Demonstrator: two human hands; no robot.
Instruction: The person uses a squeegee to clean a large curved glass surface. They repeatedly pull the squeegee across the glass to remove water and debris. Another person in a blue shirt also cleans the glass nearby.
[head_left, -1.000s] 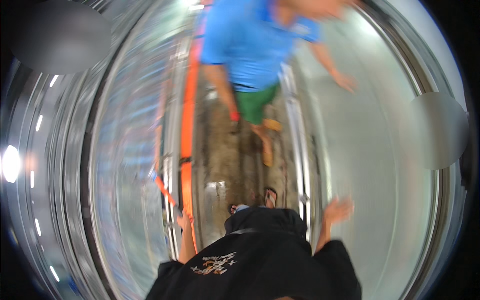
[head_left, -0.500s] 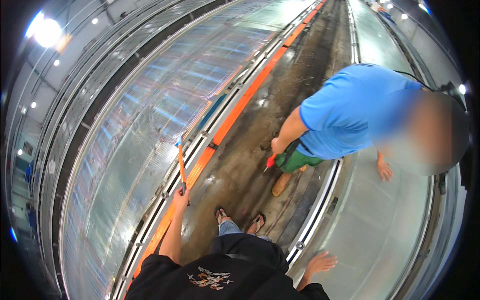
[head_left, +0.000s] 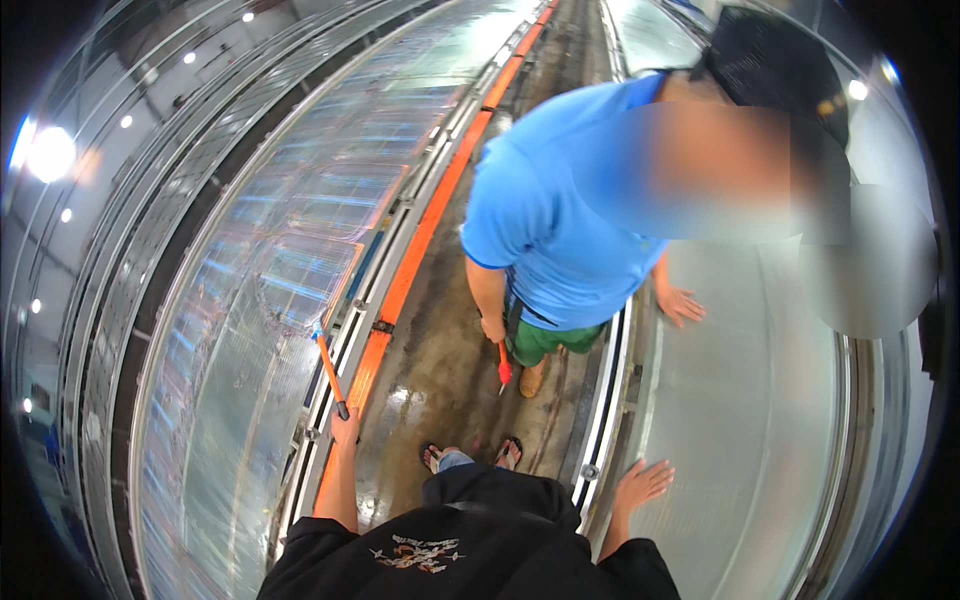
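Note:
My left hand (head_left: pixel 345 430) is closed around the black grip of a long orange-handled tool (head_left: pixel 329 370). Its small blue head (head_left: pixel 317 328) rests at or just over the shiny ribbed sheet (head_left: pixel 230 410) on the left bed; contact cannot be told, nor the tool's exact kind. Fingers spread, my right hand (head_left: pixel 643 487) lies open on the pale flat surface (head_left: pixel 740 420) to the right, with nothing in it.
A co-worker in a blue shirt (head_left: pixel 550 200) stands ahead in the wet aisle (head_left: pixel 400 410), holding a red-and-orange tool (head_left: pixel 503 370) with a thin tip. Their other hand (head_left: pixel 680 304) touches the right surface. An orange rail (head_left: pixel 420 240) edges the left bed.
The view has shifted to the right. The co-worker appears nearer and more upright, and their tool points down. My left hand keeps hold of the orange-handled tool; my right hand stays open.

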